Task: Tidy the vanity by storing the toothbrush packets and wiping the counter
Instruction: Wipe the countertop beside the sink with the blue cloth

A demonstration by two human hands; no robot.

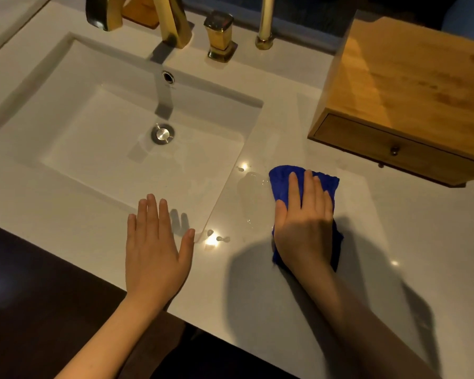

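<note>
A blue cloth (282, 180) lies on the white counter (394, 220) to the right of the sink. My right hand (303, 218) presses flat on top of it, fingers pointing away from me. A wet patch (251, 191) glistens on the counter just left of the cloth. My left hand (156, 247) hovers open and flat over the front rim of the sink, holding nothing. A wooden drawer box (411, 91) with a small knob stands at the back right, its drawer closed. No toothbrush packets are in sight.
The white rectangular sink (52, 86) with a metal drain (162, 134) fills the left half. A gold faucet (173, 23), a gold handle (220, 36) and a gold post (264, 28) stand behind it. The counter's front edge drops to dark floor at lower left.
</note>
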